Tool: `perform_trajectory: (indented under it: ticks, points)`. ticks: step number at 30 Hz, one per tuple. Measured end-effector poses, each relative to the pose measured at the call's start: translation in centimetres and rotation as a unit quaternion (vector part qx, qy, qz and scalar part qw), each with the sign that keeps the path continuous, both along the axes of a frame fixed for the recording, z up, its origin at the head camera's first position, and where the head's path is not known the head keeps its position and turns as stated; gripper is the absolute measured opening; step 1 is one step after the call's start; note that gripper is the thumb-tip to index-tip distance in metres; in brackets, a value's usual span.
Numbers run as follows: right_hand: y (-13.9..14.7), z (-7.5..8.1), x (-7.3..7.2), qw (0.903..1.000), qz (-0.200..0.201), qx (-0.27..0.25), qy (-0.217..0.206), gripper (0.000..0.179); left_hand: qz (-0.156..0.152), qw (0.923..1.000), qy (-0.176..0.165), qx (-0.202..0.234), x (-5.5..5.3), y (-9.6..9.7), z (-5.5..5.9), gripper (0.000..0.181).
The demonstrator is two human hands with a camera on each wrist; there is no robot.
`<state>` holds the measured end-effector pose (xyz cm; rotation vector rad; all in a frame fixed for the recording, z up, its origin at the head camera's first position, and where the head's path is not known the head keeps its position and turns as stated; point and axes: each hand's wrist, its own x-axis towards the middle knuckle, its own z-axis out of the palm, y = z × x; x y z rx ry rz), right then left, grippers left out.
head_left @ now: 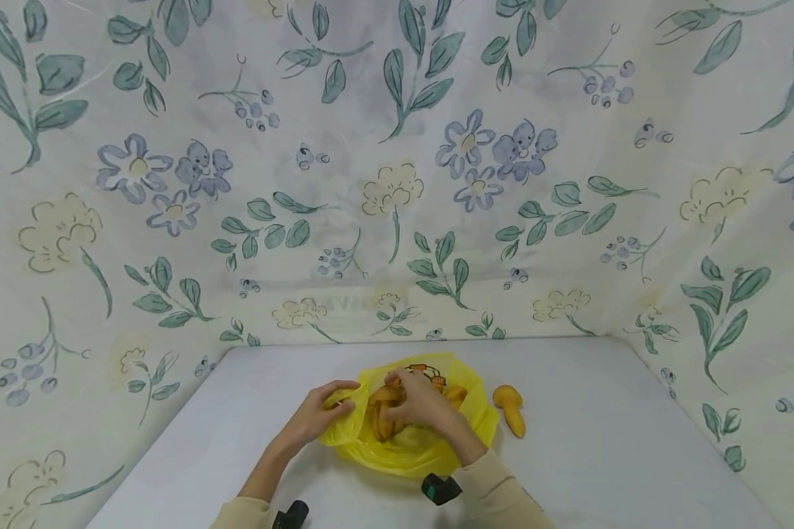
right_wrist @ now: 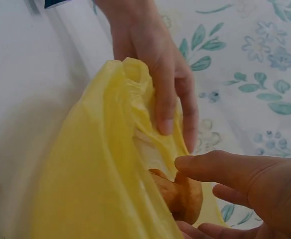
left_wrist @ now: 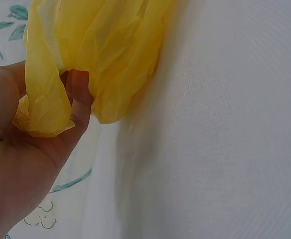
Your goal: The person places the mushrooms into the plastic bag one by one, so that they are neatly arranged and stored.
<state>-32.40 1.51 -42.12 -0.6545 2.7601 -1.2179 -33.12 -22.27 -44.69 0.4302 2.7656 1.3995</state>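
A yellow plastic bag (head_left: 397, 459) lies on the table with its mouth spread, and several orange-brown mushrooms are inside it. At the bag's left edge my left hand (head_left: 317, 415) pinches the thin plastic between thumb and fingers; the left wrist view shows a fold of the bag (left_wrist: 48, 107) caught there. My right hand (head_left: 426, 402) reaches into the mouth and holds a mushroom (head_left: 385, 397). In the right wrist view the thumb lies along the top of that mushroom (right_wrist: 188, 201), with the other fingers below, partly hidden by the bag.
Just right of the bag, a single mushroom (head_left: 511, 408) lies on the white table (head_left: 582, 455). Another mushroom (head_left: 456, 395) shows within the bag beyond my right wrist. Behind the table hangs a flowered cloth (head_left: 397, 220), which also runs along both sides.
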Motion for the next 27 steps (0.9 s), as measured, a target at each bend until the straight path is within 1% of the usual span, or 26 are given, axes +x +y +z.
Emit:
perform_trajectory:
  ticks: [3,7,12,17,20,23,27]
  points:
    - [0.4,0.4,0.0,0.9999,0.011,-0.001,0.012,0.054,-0.004,1.0,0.005,0.002,0.0,-0.1,0.1,0.035]
    - [0.9,0.9,0.2,0.9997,0.016,0.0,0.016,0.054,-0.004,1.0,0.004,0.006,0.0,-0.1,0.2,0.035]
    - [1.8,1.3,0.5,1.0,0.008,0.003,0.005,0.052,-0.004,1.0,0.002,0.001,0.0,-0.1,0.1,0.035]
    - [2.5,1.4,0.6,0.9999,-0.001,0.01,-0.007,0.056,-0.001,1.0,0.004,0.004,0.0,-0.1,0.0,0.035]
    - [3.0,1.4,0.7,0.9999,-0.001,0.015,-0.006,0.058,0.0,1.0,0.006,0.005,0.0,-0.1,0.0,0.035]
    - [3.4,1.5,0.9,0.9999,0.002,0.016,-0.003,0.058,0.005,1.0,0.001,0.006,0.0,0.0,0.0,0.035]
    - [4.2,1.6,1.0,0.9999,0.001,0.016,0.003,0.054,0.01,0.9999,-0.005,0.008,-0.1,-0.1,-0.2,0.035]
